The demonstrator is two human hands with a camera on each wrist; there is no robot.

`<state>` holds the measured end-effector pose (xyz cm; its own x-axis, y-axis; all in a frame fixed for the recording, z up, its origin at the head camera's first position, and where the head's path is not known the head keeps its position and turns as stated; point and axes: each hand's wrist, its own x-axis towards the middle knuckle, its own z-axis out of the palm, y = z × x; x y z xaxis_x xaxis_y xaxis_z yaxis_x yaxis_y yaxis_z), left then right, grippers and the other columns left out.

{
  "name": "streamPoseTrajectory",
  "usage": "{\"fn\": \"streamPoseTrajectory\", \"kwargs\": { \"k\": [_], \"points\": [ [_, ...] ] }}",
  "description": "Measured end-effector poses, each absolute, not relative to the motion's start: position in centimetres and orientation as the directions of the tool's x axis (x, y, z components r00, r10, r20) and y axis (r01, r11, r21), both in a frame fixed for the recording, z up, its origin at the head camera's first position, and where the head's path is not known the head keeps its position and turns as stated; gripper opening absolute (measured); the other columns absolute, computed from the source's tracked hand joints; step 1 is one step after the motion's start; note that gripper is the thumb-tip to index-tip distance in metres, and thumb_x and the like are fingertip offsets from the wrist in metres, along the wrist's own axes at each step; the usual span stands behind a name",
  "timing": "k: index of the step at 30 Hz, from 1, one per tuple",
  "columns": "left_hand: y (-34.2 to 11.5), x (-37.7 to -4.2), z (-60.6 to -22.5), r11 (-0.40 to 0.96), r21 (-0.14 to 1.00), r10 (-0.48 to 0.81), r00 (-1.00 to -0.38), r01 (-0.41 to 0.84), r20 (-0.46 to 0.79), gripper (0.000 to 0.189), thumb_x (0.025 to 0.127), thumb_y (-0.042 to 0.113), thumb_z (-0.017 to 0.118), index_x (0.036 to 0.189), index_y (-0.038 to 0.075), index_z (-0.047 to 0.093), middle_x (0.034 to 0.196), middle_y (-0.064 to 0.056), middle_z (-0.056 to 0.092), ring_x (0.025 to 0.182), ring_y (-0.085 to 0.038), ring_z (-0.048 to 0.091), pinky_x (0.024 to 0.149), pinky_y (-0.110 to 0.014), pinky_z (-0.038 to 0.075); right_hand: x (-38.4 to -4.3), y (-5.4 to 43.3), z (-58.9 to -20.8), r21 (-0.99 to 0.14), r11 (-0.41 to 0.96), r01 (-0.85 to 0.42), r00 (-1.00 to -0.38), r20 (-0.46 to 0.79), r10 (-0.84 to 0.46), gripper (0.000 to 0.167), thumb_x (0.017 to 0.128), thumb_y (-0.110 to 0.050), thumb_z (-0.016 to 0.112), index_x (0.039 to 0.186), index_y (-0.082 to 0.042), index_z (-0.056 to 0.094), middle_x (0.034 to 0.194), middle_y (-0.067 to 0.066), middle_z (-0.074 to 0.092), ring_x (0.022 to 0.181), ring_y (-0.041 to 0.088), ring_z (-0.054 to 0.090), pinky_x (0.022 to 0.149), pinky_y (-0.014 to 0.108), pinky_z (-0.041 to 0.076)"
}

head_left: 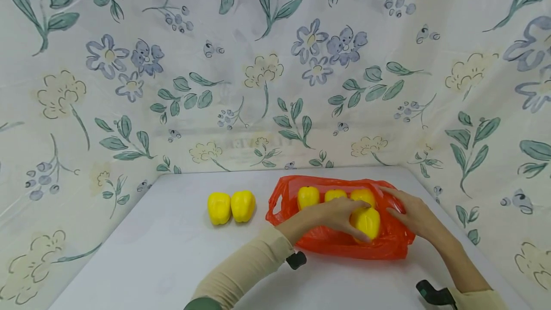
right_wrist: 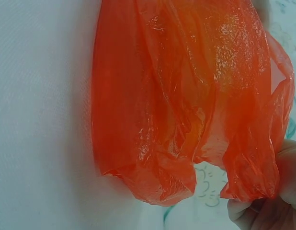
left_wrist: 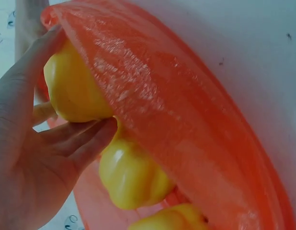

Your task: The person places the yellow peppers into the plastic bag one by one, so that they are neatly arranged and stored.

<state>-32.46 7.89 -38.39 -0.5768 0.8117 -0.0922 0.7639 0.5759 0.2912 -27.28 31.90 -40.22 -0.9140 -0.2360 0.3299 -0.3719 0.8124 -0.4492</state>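
Observation:
My left hand [head_left: 335,215] reaches over a red plastic bag [head_left: 344,251] and grips a yellow bell pepper [head_left: 367,224] at the bag's right part. In the left wrist view the thumb and fingers curve about that pepper [left_wrist: 74,88], partly covered by the bag's film. Behind it in the bag lie more yellow peppers, among them one at the left [head_left: 308,197] and one beside the left hand's fingers [head_left: 362,196]. With its fingers bent on the bag's right edge, my right hand [head_left: 414,213] holds the film, bunched beside its fingertips [right_wrist: 239,209] in the right wrist view.
Two yellow peppers, one at left [head_left: 219,208] and its neighbour [head_left: 243,206], stand side by side on the white table [head_left: 172,252], left of the bag. A floral curtain [head_left: 241,109] borders the table at the back and sides.

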Motion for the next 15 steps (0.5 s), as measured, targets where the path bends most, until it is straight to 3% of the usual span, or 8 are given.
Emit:
{"fn": "streamPoseTrajectory", "kwargs": {
  "k": [15],
  "points": [
    [8.7, -32.5, -40.1, 0.578, 0.325, 0.808, -0.58, 0.749, -0.1, 0.081, 0.08, 0.065, 0.066, 0.149, 0.034, 0.036, 0.142, 0.016, 0.051, 0.122, -0.004, 0.05, 0.105, -0.027, 0.046, -27.2, 31.7, -40.0, -0.488, 0.786, -0.38, -0.916, 0.318, -0.246, 0.061, 0.087, -0.007, 0.071, 0.142, -0.006, 0.047, 0.135, 0.025, 0.055, 0.118, 0.047, 0.054, 0.086, 0.055, 0.056]
  ]
}}
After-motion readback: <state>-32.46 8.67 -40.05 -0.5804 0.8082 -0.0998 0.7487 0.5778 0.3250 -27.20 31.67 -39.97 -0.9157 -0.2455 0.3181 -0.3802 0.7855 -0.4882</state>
